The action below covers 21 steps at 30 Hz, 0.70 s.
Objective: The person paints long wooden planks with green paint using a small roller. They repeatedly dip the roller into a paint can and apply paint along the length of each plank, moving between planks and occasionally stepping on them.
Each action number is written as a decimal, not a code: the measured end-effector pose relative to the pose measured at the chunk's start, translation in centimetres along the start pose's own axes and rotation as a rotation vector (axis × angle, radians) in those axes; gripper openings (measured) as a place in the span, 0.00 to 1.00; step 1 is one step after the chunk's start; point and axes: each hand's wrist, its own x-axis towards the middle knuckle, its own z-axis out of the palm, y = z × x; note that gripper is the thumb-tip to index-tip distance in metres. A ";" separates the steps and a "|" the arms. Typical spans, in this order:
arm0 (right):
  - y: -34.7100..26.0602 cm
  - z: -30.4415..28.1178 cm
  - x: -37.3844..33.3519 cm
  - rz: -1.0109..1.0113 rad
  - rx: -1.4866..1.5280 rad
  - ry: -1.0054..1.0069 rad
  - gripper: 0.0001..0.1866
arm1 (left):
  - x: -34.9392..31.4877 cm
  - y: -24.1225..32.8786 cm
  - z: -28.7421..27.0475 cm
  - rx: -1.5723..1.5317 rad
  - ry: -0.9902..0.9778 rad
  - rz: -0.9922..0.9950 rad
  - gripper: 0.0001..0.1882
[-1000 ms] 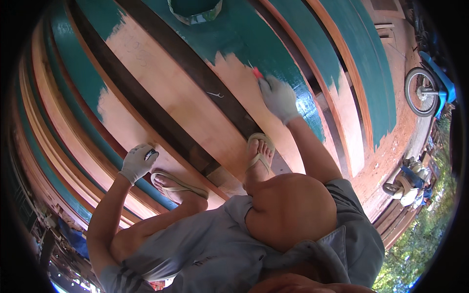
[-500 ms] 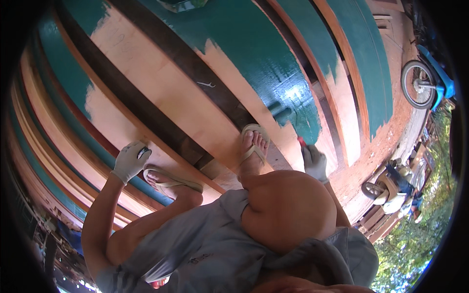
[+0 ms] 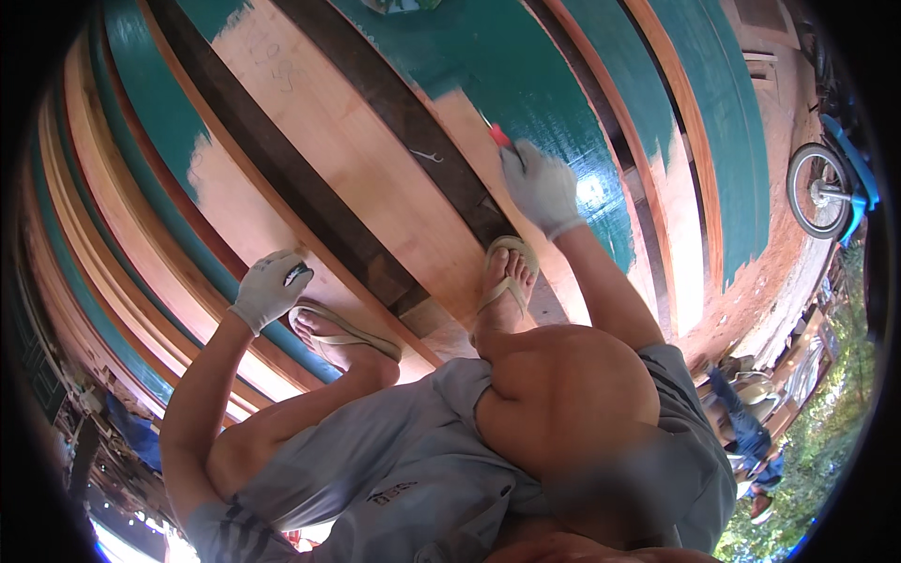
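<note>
My right hand [image 3: 540,188], in a pale glove, is closed round the red handle [image 3: 500,136] of a paint roller. It is over a wide wooden board [image 3: 469,127] whose far part is coated in wet, shiny green paint [image 3: 526,84]. The roller's head is too blurred to make out. My left hand [image 3: 267,289], gloved too, rests with curled fingers by the edge of another half-painted board [image 3: 230,178], beside my sandalled left foot. A small dark, shiny thing [image 3: 298,273] shows at its fingers; its kind is unclear.
More long boards, green and bare, lie side by side with dark gaps between. A wrench [image 3: 427,156] lies in one gap. A container [image 3: 402,5] is cut off at the top edge. To the right stand a blue motorbike [image 3: 849,192] and, lower, a person in blue trousers [image 3: 746,422].
My right hand has moved far up and left along the board with the roller. My left hand has barely moved. At the right, a person's blue-trousered legs show more fully.
</note>
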 end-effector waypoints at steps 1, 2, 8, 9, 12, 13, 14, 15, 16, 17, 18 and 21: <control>0.9 -0.1 -1.9 0.028 -0.008 -0.009 0.17 | -0.3 -0.1 0.2 -0.001 0.006 0.000 0.13; 1.9 -0.3 -4.1 0.060 -0.019 -0.015 0.16 | -0.4 -0.3 0.4 -0.003 0.012 0.007 0.13; 7.9 -2.5 -16.6 0.145 -0.052 -0.025 0.12 | -0.1 -1.1 0.8 0.003 -0.019 -0.003 0.13; 7.9 -2.8 -17.3 0.156 -0.034 -0.036 0.12 | 0.0 -1.1 0.6 0.001 -0.019 -0.005 0.13; 7.6 -3.3 -17.6 0.212 0.044 -0.057 0.11 | 0.1 -1.9 1.1 -0.003 0.054 0.054 0.13; 7.2 -3.2 -16.7 0.147 0.044 -0.030 0.11 | 0.3 -1.7 0.9 -0.001 0.036 0.050 0.14; 6.7 -2.5 -14.6 0.080 0.043 -0.004 0.11 | 0.5 -1.5 0.6 0.000 0.019 0.043 0.14; 5.7 -1.8 -12.2 0.009 0.045 0.023 0.10 | 0.6 -1.4 0.3 0.002 0.006 0.033 0.14; 3.7 -2.0 -9.8 0.022 0.047 0.014 0.10 | 0.8 -1.3 0.2 0.007 0.010 0.034 0.14; 1.8 -1.9 -7.4 0.035 0.053 0.006 0.10 | 0.9 -1.0 0.0 0.016 0.014 0.034 0.14; 1.1 -1.1 -5.1 0.011 0.086 0.021 0.12 | 1.0 -0.8 -0.1 0.025 0.016 0.034 0.14; -1.6 0.9 0.4 -0.032 0.093 0.073 0.15 | 1.2 -0.4 -0.4 -0.004 0.025 0.031 0.13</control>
